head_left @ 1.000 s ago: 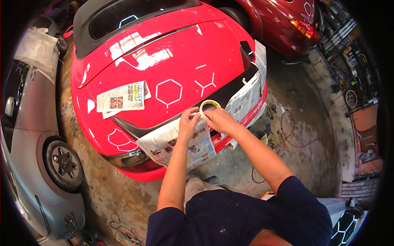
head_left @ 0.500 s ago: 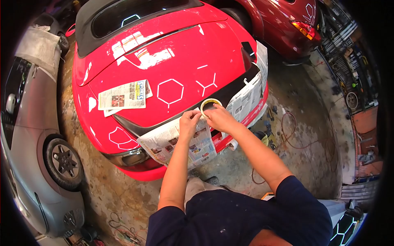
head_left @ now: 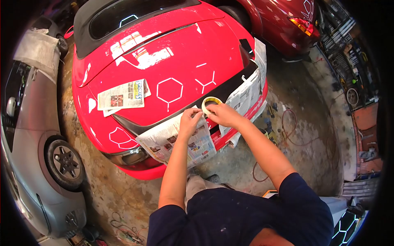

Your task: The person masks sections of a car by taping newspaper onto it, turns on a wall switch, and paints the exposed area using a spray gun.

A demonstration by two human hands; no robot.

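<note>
My right hand [head_left: 225, 115] grips a roll of masking tape [head_left: 206, 102] by its lower side, the ring tilted toward me. Close beside it, my left hand [head_left: 190, 121] pinches the upper right corner of a newspaper sheet [head_left: 168, 139]. The fingertips of both hands nearly meet, and any strip of tape between them is too small to make out. That sheet hangs over the bumper of a red car [head_left: 135, 65], below a black trim strip. More newspaper [head_left: 242, 98] covers the bumper farther right.
Folded newspapers [head_left: 121, 97] lie on the car's red panel. A silver car [head_left: 35, 123] stands at the left, a dark red car [head_left: 271, 20] at the back right. A thin red hose [head_left: 293, 127] curls on the concrete floor. Tools line a shelf [head_left: 353, 65] on the right.
My right hand has turned slightly, tipping the tape roll and shifting it a little to the right. My left hand stays at the newspaper's corner.
</note>
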